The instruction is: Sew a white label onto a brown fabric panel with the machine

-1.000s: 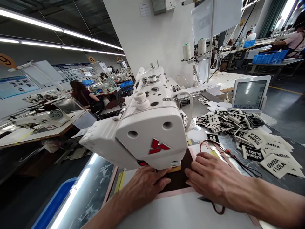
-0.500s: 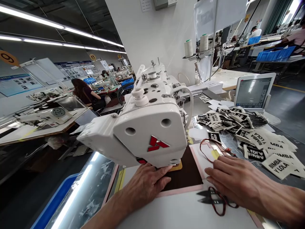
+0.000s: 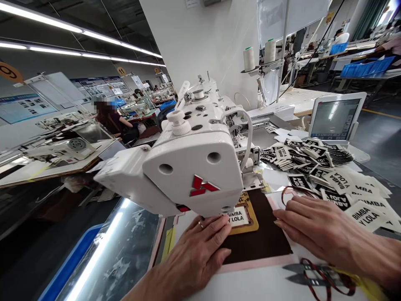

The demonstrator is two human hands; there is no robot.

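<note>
My left hand lies with fingers extended on a dark brown panel, just below the sewing machine head. Its fingertips touch the edge of a yellow frame, which surrounds a white label reading "BIMBA Y LOLA". Part of frame and label is hidden by the hand and machine. On the right, my right hand rests flat with outstretched fingers on the white board around the panel, beside its pink border. Thread snips with a dark red cord lie below that hand.
Black and white labels are heaped on the right, before a tablet-like control screen. Thread cones stand behind. A blue bin sits low at left. Further back, a person sits among other machines.
The white board, brown panel and snips have shifted right, both hands moving with them. More of the yellow frame and its label shows from under the machine head.
</note>
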